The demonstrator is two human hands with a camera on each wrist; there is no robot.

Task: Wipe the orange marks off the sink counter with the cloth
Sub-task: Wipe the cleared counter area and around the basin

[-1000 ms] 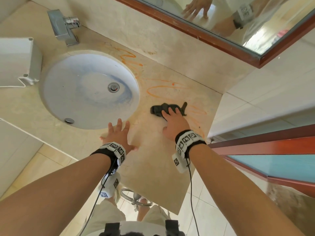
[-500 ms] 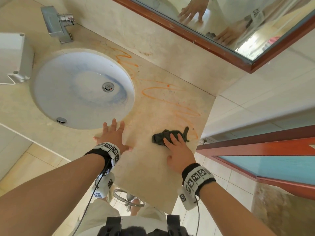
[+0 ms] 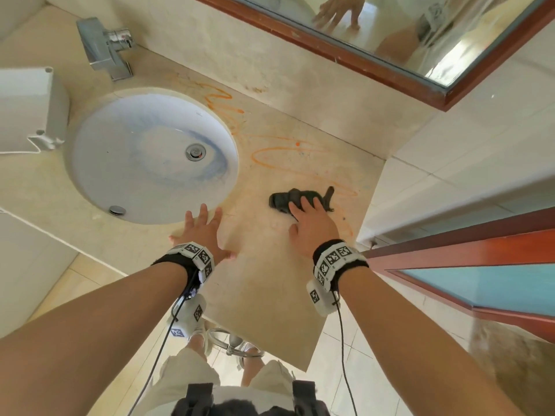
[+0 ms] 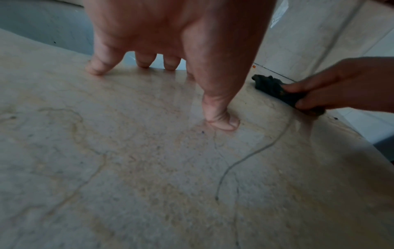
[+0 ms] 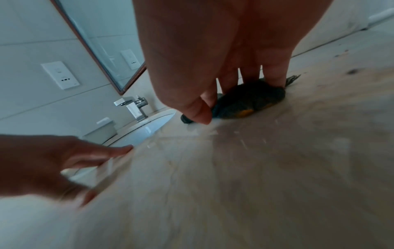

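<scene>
A dark crumpled cloth (image 3: 282,200) lies on the beige sink counter (image 3: 264,295), right of the basin. My right hand (image 3: 312,226) presses down on it, fingers on top and thumb curled against its side; the right wrist view shows an orange stain on the cloth (image 5: 251,99). Orange marks (image 3: 288,157) loop across the counter just beyond the cloth, and more orange scribbles (image 3: 220,99) run by the basin's back rim. My left hand (image 3: 201,232) lies flat with spread fingers on the counter at the basin's front edge, holding nothing.
The round white sink (image 3: 150,157) takes up the counter's left part, with a chrome faucet (image 3: 105,46) behind it and a white box (image 3: 27,109) at far left. A framed mirror (image 3: 390,40) hangs on the back wall. A tiled wall bounds the counter on the right.
My right hand dragged the cloth toward the counter's front edge, then pushed it back away to the lowest orange stroke. The left hand stayed planted by the basin.
</scene>
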